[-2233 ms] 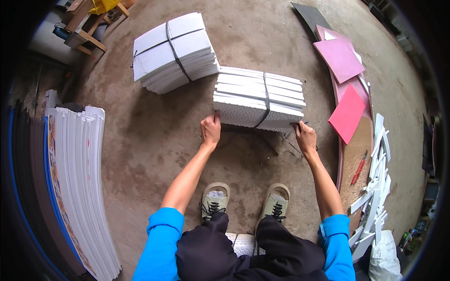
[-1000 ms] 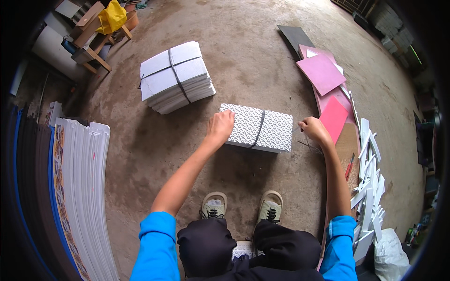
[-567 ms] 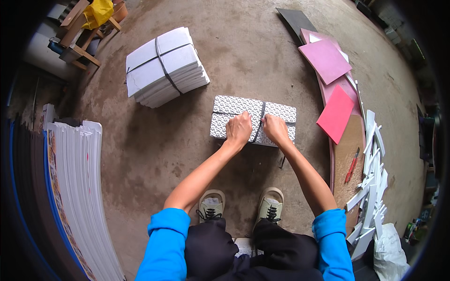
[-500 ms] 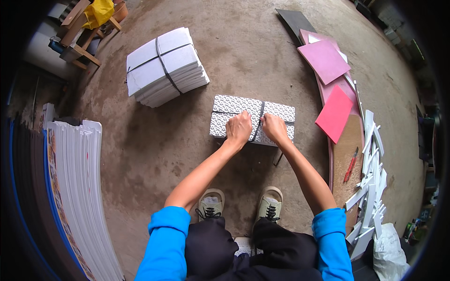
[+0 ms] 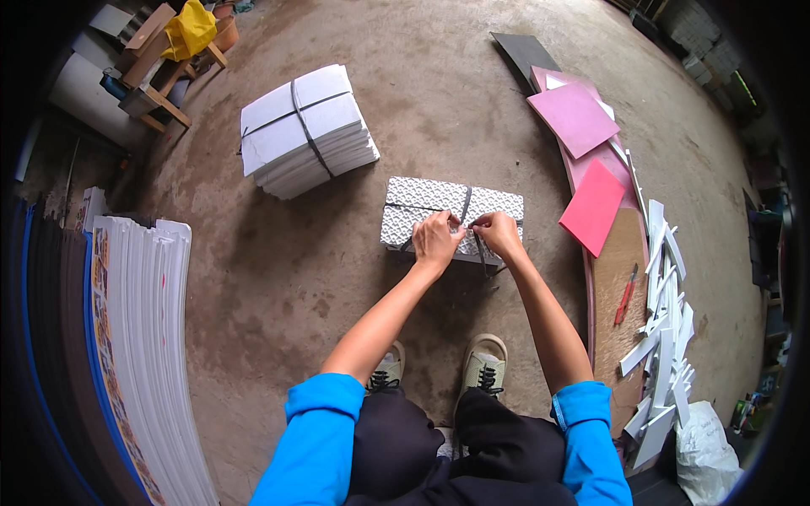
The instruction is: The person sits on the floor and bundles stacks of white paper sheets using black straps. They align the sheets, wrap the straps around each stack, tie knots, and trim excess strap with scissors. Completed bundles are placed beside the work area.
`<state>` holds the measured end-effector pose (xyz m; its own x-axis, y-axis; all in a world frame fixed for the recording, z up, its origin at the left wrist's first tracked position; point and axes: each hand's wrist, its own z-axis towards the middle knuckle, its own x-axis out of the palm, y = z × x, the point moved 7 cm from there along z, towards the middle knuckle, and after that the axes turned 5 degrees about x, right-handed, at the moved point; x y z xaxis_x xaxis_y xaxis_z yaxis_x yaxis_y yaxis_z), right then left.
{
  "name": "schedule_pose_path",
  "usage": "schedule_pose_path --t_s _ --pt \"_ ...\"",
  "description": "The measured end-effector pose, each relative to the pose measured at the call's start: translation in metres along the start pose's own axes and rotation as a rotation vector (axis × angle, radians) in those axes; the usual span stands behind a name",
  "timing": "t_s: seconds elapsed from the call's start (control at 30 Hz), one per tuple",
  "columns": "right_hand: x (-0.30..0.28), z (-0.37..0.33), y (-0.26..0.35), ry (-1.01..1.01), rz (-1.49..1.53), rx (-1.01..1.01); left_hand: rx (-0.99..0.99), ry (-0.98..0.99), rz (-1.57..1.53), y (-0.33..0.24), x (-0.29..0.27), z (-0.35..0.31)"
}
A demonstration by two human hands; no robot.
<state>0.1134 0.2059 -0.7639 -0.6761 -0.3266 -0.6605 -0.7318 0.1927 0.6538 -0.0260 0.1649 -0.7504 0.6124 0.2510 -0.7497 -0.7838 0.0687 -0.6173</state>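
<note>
Pinching at the dark strap (image 5: 467, 202), the left hand (image 5: 435, 240) and the right hand (image 5: 499, 232) meet almost tip to tip, with only a narrow gap between them. Thumbs and forefingers are drawn in on the strap; exactly how it is looped between the tips is too small to tell. One loose length hangs toward the wearer just below the right fingertips, and another dark length shows beside the left hand.

The patterned white bundle (image 5: 498, 200) lies on the floor (image 5: 253, 270) directly under the fingers and just beyond them. Its long axis runs from side to side, the left end a little farther off than the right. The fingers sit over the near half of its top, about midway along, so neither hand is clearly nearer to the strap's crossing.

Both wrists are bent inward, backs of the hands up, and the forearms slant in from either side, reaching ahead of the shoes (image 5: 485, 371).

Well apart to the right of the fingers, a red knife (image 5: 625, 295) rests on a brown board (image 5: 614, 270), with a bright pink sheet (image 5: 592, 207) beyond it. Farther ahead and to the left of the fingers stands a second strapped bundle (image 5: 295, 118), apart from the first.
</note>
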Motion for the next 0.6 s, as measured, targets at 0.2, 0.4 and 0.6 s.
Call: schedule_pose_path --t_s 0.2,0.4,0.6 --pt "-0.002 0.009 0.001 -0.13 -0.013 -0.049 -0.148 0.09 -0.159 0.01 0.006 0.004" --pt "0.014 0.009 -0.004 -0.322 0.125 0.094 -0.2 0.138 -0.219 0.021 0.009 0.007" --pt "0.027 0.009 -0.019 -0.384 0.373 0.277 -0.223 0.139 -0.242 0.019 0.009 0.006"
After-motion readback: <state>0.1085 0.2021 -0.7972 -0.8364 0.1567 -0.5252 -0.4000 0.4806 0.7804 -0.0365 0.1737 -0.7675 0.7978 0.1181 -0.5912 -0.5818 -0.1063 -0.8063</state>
